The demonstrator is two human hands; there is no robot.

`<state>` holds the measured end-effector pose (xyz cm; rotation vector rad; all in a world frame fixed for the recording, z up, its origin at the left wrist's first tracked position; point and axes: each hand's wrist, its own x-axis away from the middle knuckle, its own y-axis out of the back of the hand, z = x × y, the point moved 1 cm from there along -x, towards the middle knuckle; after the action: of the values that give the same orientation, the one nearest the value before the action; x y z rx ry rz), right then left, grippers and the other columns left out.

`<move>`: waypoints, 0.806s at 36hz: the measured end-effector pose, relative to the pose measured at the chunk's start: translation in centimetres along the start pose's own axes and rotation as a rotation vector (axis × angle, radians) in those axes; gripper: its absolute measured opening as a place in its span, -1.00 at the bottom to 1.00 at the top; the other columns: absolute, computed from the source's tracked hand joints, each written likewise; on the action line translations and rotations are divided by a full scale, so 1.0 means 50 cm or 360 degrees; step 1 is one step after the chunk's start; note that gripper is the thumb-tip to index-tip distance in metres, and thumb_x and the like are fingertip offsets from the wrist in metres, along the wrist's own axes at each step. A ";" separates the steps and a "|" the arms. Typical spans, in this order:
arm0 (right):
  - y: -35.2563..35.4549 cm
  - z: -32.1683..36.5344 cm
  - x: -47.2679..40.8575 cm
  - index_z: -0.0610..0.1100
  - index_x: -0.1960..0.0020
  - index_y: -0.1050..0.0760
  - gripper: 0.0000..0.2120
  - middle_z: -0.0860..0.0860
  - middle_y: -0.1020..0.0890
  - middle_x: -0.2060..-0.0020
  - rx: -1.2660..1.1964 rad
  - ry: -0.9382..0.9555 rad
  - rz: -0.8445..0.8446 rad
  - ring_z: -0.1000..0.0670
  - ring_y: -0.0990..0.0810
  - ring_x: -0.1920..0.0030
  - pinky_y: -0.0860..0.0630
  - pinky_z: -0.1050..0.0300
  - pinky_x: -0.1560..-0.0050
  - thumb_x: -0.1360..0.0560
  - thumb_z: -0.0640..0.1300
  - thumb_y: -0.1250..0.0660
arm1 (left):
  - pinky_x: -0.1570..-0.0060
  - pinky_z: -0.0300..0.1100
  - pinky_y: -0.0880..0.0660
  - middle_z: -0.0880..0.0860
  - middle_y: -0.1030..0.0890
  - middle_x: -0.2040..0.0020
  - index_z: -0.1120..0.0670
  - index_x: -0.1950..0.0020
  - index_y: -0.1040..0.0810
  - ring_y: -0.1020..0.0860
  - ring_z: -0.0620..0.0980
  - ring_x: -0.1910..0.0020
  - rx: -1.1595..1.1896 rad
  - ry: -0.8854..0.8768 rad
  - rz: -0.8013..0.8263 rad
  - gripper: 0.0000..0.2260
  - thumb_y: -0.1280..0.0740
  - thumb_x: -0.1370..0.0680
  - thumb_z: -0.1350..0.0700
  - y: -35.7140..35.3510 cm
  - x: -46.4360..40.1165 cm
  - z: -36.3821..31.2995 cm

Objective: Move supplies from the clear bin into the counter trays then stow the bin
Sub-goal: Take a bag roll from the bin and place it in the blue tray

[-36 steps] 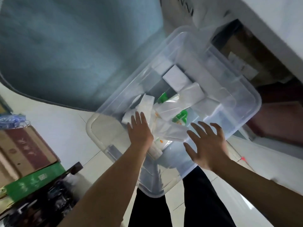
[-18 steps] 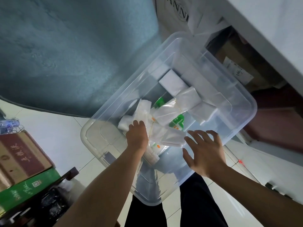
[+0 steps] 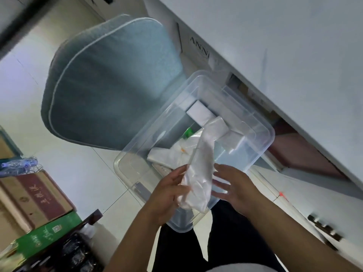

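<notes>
The clear bin (image 3: 255, 130) is yielding a limp, light plastic packet (image 3: 198, 179): left hand (image 3: 167, 195) is pinching its near end, right hand (image 3: 235, 187) is hovering spread, empty.

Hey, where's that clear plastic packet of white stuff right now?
In the head view, the clear plastic packet is low and centre, lifted above the near end of the clear plastic bin, held by the left hand with the open right hand beside it.
</notes>
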<state>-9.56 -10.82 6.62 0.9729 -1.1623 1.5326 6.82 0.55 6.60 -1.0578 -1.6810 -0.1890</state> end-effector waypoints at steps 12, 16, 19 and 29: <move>0.111 -0.035 0.052 -0.16 -0.07 -0.66 -0.76 -0.20 -0.71 0.03 -0.0243 0.0243 0.0023 -0.13 -0.72 0.12 -0.66 -0.03 0.15 -0.45 -0.36 -0.38 | -0.18 -0.04 -0.54 0.17 -0.61 -0.30 0.11 -0.36 -0.54 -0.57 0.15 -0.28 -0.0672 0.0234 0.0402 -0.56 -0.34 -0.52 0.40 -0.053 -0.029 -0.003; 0.141 -0.039 0.057 -0.16 -0.10 -0.65 -0.75 -0.22 -0.72 0.08 -0.0223 0.0466 -0.0096 -0.14 -0.72 0.13 -0.65 0.03 0.21 -0.47 -0.37 -0.38 | -0.19 -0.04 -0.56 0.13 -0.66 -0.23 0.00 -0.20 -0.66 -0.64 0.08 -0.19 -0.0820 0.0247 0.0205 -0.76 -0.37 -0.56 0.20 -0.042 -0.129 -0.042; 0.165 -0.043 0.042 -0.20 -0.18 -0.60 -0.70 -0.22 -0.71 0.09 -0.0239 0.0515 -0.0227 -0.15 -0.73 0.14 -0.65 0.04 0.23 -0.47 -0.39 -0.40 | -0.08 -0.06 -0.59 0.14 -0.67 -0.17 -0.05 -0.04 -0.65 -0.66 0.10 -0.07 -0.1288 0.0050 -0.0409 -0.82 -0.38 -0.52 0.20 -0.034 -0.235 -0.067; 0.216 -0.067 -0.037 -0.15 -0.12 -0.63 -0.72 -0.28 -0.69 0.10 -0.0290 0.0592 -0.0422 -0.23 -0.71 0.14 -0.68 -0.04 0.21 -0.47 -0.41 -0.40 | -0.21 -0.11 -0.43 0.20 -0.57 -0.29 0.18 -0.37 -0.46 -0.53 0.18 -0.28 -0.2360 -0.0188 -0.0525 -0.53 -0.41 -0.47 0.16 -0.062 -0.535 -0.033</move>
<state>-19.75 -9.04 1.73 0.6550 -0.8531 1.3003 6.15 -16.81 -14.05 -1.7889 -1.6952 -1.8052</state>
